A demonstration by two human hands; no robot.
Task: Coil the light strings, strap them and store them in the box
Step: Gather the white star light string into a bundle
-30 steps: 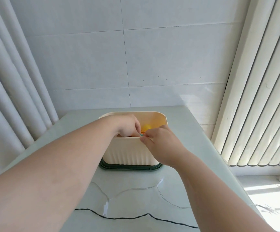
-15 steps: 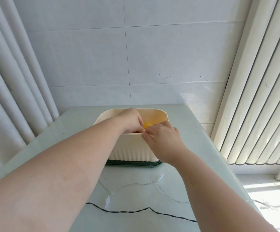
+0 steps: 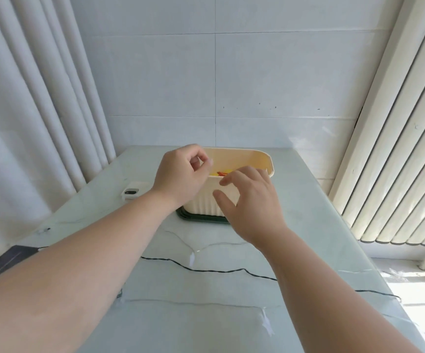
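A cream ribbed box [image 3: 262,159] stands on a dark green lid [image 3: 201,218] at the back of the pale table [image 3: 320,225]. Something yellow and orange [image 3: 222,172] shows inside it. My left hand [image 3: 180,177] hovers over the box's near left rim, fingers loosely curled, holding nothing I can see. My right hand [image 3: 250,202] is in front of the box with fingers spread. A dark green light string [image 3: 206,270] and a thin clear wire string [image 3: 193,250] lie loose across the table below my arms.
A small white device [image 3: 132,192] lies at the table's left edge, a dark flat object [image 3: 7,259] nearer me. Curtains hang at the left, vertical blinds at the right, a tiled wall behind.
Both hands have pulled back out of the box and up; the right hand has opened its fingers. The view has shifted so that more of the table shows.
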